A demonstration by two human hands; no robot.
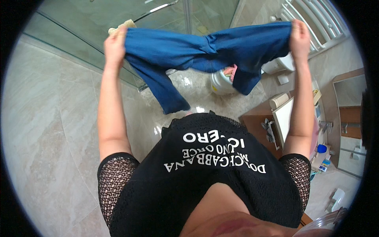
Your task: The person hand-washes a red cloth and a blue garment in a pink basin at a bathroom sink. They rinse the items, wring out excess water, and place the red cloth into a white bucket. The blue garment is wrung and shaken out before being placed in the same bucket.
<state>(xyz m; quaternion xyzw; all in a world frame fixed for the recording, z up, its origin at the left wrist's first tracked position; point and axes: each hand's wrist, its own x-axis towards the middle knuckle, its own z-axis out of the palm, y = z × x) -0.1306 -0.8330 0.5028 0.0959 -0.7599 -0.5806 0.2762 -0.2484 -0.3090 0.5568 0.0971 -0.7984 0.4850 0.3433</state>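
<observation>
A dark blue cloth garment (pixel 177 44) is stretched sideways in front of me at arms' length, with two sleeve-like or leg-like parts hanging from it. My left hand (pixel 115 44) grips its left end. At the opposite end, my right hand (pixel 299 38) is closed on the cloth. The middle of the garment is bunched, and its lower parts look slightly blurred. Behind and below it stands a white bucket (pixel 218 84), partly covered by the hanging cloth, with pink fabric (pixel 229 72) inside.
Glass shower panels (pixel 74 41) with a metal handle (pixel 157 8) rise ahead and left. A pale cloth (pixel 130 23) is near my left hand. A white towel radiator (pixel 318 23) is on the right wall, a washbasin cabinet (pixel 260 118) below it, and a mirror (pixel 351 118) beyond.
</observation>
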